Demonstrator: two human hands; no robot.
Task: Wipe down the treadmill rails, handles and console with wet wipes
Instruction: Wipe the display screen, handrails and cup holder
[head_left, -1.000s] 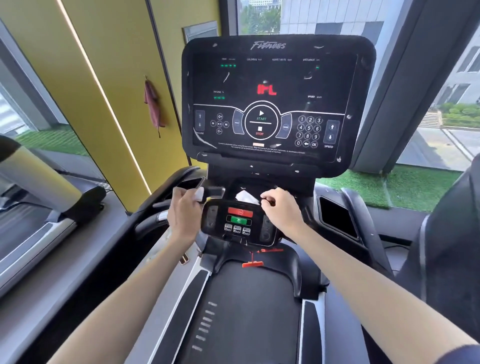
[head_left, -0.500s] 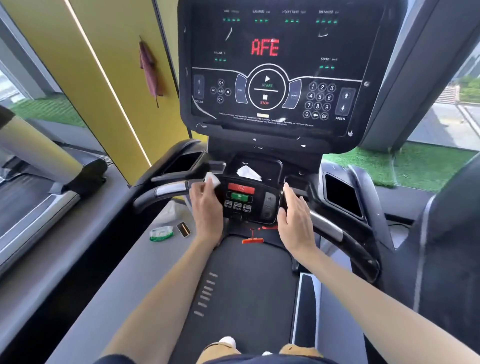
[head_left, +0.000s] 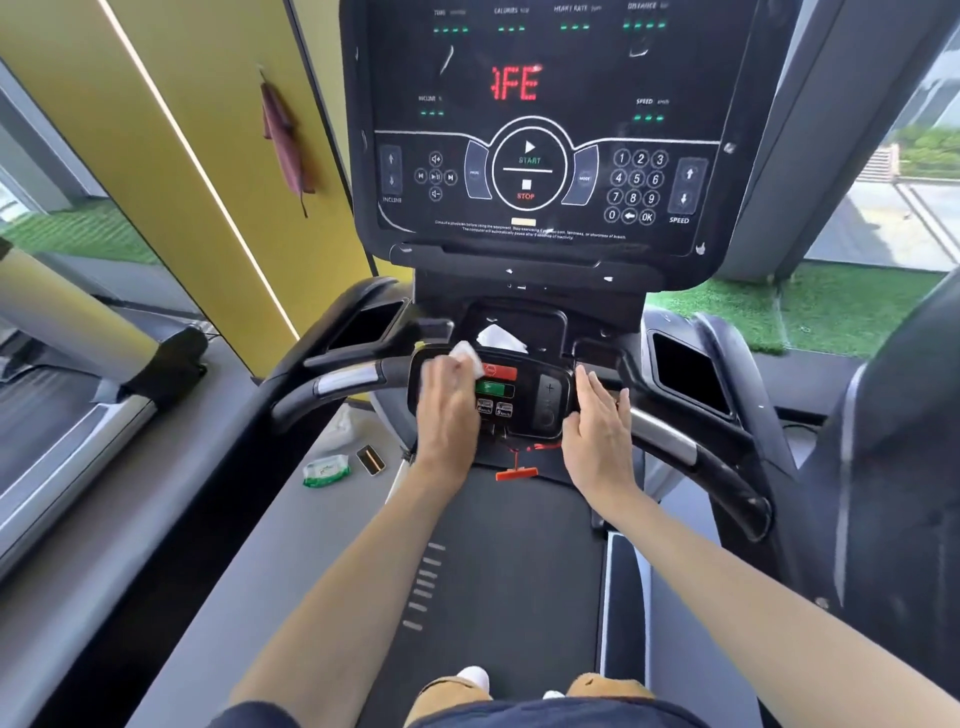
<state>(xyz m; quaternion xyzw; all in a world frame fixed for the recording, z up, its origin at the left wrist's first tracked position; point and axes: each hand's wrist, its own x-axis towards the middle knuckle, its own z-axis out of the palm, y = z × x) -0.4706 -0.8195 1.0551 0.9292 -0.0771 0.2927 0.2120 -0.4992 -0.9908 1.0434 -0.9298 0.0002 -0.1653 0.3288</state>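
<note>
A white wet wipe (head_left: 466, 355) is held in the curled fingers of the left hand (head_left: 447, 410) and pressed against the upper left corner of the small control panel (head_left: 540, 395). The panel's right edge is touched by the right hand (head_left: 597, 431), fingers straight and empty. A second wipe (head_left: 500, 338) is seen in the tray behind the panel. A green wipes pack (head_left: 326, 470) lies on the floor to the left.

The left hand (head_left: 447, 400) has slid its wet wipe (head_left: 467, 356) rightward onto the small control panel (head_left: 543, 397).
</note>
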